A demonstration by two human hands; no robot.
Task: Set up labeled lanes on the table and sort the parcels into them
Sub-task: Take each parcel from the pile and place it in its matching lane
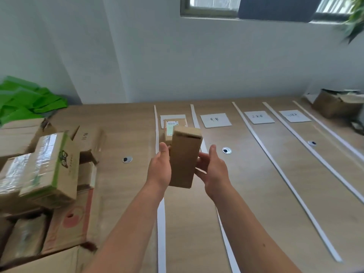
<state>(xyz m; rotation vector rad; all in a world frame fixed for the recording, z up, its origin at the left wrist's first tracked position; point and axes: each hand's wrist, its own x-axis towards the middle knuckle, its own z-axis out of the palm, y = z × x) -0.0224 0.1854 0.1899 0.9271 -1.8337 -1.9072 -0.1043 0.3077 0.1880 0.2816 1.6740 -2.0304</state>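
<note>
I hold a tall plain brown cardboard parcel (184, 158) upright above the table, between both hands. My left hand (160, 167) grips its left side and my right hand (211, 170) cups its right side with fingers curled behind it. It hangs over the leftmost lane, which is marked by white paper strips (161, 223). A parcel with a printed shipping label (170, 128) lies at the far end of that lane, on its white label card (172, 117). Handwritten label cards (215, 120) head the other lanes.
A pile of cardboard parcels (49, 166) in an open carton fills the left side of the wooden table (256, 194). A green bag (25, 99) lies at the far left. An open brown box (334, 103) stands at the far right. Round cable grommets (226, 150) sit in the tabletop.
</note>
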